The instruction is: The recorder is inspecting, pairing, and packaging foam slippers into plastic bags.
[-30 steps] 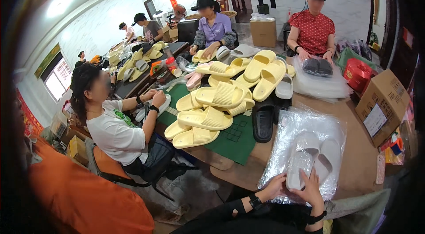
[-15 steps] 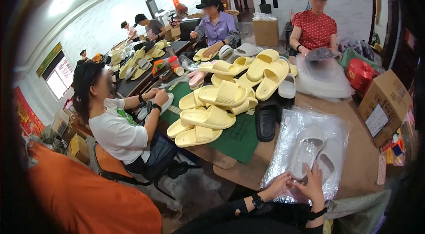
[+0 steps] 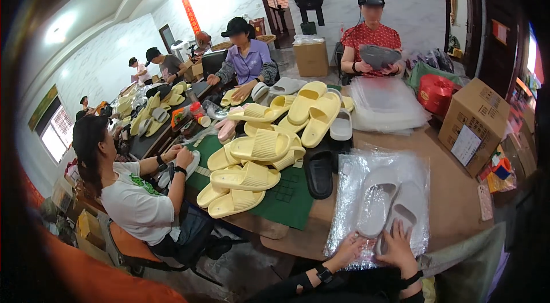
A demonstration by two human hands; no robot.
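Two pale grey slippers, a left one (image 3: 375, 205) and a right one (image 3: 409, 202), lie side by side at a stack of clear plastic bags (image 3: 341, 200) in front of me. Glare hides how much of the slippers is under film. My right hand (image 3: 399, 247) grips the near end of the right slipper, thumb on its left side and fingers across the top. Close beside it, my left hand (image 3: 348, 250) has its fingers curled at the bag's near edge, by the left slipper's near end.
Yellow slippers (image 3: 246, 177) are heaped on a green mat (image 3: 286, 205) to the left, with a black slipper (image 3: 319, 171) alongside. More clear bags (image 3: 384, 102) lie farther off; a cardboard box (image 3: 475, 125) stands right. Co-workers sit at left and across, one holding a dark grey item (image 3: 379, 56).
My right hand has shifted from the left slipper's near end to the right slipper, which now lies straighter and nearer. The view has swung right. The person across has raised the dark grey item.
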